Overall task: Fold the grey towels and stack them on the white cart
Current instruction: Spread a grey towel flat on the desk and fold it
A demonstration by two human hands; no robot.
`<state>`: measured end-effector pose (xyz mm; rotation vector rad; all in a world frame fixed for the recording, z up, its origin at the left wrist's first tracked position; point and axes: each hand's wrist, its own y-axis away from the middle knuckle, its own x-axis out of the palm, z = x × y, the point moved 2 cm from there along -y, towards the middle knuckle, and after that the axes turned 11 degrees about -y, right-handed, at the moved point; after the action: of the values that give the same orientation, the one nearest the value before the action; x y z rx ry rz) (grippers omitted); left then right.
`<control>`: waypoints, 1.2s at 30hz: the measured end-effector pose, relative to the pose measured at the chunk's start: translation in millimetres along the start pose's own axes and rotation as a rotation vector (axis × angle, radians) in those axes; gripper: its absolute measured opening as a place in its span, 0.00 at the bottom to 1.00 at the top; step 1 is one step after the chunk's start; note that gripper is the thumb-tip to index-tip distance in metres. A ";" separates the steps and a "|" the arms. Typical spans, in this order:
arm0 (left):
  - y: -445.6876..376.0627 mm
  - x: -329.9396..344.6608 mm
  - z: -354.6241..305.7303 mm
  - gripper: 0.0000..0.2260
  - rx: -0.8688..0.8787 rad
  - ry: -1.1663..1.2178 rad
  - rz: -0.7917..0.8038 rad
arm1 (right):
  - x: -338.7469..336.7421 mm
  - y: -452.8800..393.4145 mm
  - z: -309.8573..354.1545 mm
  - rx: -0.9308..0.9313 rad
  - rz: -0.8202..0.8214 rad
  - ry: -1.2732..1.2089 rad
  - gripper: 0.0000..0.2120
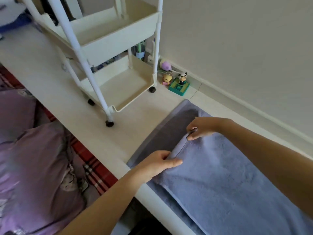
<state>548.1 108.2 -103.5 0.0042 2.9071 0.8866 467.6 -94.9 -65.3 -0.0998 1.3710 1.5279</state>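
Both hands, L & R, pinching folded edge of blue-grey towel, flat, half-doubled on desk.

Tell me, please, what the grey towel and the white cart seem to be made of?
The grey towel looks like soft terry cloth: its surface is fuzzy and matte, with a flat woven band along the edge, which both hands pinch. The white cart looks like painted metal or plastic; the pictures leave that open. Its trays are smooth with a faint sheen, its poles are glossy tubes, and it stands on dark casters.
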 end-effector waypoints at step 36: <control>-22.2 -107.3 104.5 0.08 -0.377 -0.807 -1.026 | 21.9 -155.8 55.7 0.057 -0.456 0.133 0.20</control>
<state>665.7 144.4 -191.7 -0.8395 1.6052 0.8774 597.4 -67.7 -166.7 -0.4537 1.3796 1.1145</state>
